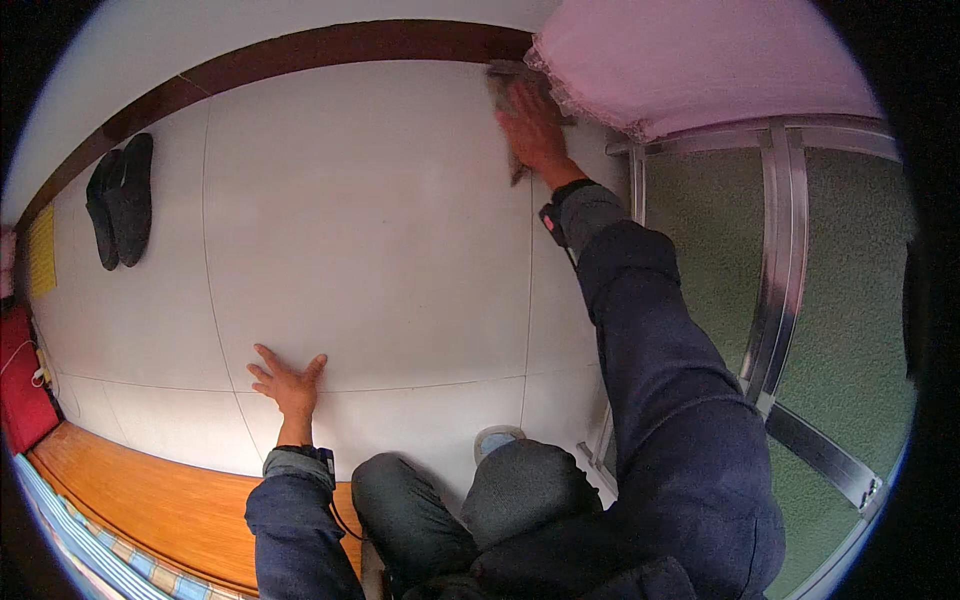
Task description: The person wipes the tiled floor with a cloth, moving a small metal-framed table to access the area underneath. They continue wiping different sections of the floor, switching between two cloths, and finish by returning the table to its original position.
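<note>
My right hand (pixel 534 133) reaches far forward and presses on a brownish cloth (pixel 517 163), lying against the pale floor tiles (pixel 367 225) near the dark red-brown skirting. Blur and the hand itself hide much of the cloth, and whether the fingers grip it cannot be told. Lower left, my left hand (pixel 287 382) is spread with its fingers apart over the tiles and holds nothing; it seems to rest on the floor. Both wrists carry a dark strapped device. My bent knees are at the bottom, with the tip of a light shoe (pixel 499 441) beside one.
Dark slippers (pixel 129 202) lie at the left by the skirting (pixel 360 43). Pink fabric (pixel 697 67) hangs at the upper right, above a metal-framed door with green textured panels (pixel 705 247). An orange wooden board (pixel 157 510) and a red object (pixel 22 375) border the lower left.
</note>
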`<state>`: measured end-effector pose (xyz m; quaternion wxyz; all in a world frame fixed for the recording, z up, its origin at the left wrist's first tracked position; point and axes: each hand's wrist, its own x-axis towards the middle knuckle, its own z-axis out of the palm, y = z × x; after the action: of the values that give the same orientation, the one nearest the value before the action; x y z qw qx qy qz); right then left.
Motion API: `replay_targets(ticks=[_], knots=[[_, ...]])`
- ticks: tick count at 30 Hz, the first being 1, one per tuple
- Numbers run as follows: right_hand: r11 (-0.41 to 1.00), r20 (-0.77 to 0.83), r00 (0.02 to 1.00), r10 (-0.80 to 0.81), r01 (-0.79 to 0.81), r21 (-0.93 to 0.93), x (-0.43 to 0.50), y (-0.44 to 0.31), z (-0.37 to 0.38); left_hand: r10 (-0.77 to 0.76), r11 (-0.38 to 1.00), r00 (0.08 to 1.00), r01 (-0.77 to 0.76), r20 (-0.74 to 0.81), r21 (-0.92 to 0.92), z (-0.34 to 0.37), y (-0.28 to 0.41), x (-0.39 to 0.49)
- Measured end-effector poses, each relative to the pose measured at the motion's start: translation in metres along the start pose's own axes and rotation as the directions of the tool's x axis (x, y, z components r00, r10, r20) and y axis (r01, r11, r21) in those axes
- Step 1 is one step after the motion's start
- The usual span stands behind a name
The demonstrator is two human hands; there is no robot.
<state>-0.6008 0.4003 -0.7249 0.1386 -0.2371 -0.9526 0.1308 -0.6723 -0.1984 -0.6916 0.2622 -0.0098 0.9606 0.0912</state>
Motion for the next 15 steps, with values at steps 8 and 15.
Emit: replay_targets(ticks=[8, 15], knots=[[0.847, -0.257, 0.835, 0.488, -0.523, -0.091, -0.088, 0.012, -0.019, 0.039, 0.999, 0.999, -0.039, -0.015, -0.013, 0.002, -0.002, 0.002], [0.838, 0.117, 0.842, 0.527, -0.492, -0.234, -0.143, -0.093, -0.026, 0.054, 0.997, 0.998, -0.056, 0.033, 0.059, -0.002, -0.001, 0.002]])
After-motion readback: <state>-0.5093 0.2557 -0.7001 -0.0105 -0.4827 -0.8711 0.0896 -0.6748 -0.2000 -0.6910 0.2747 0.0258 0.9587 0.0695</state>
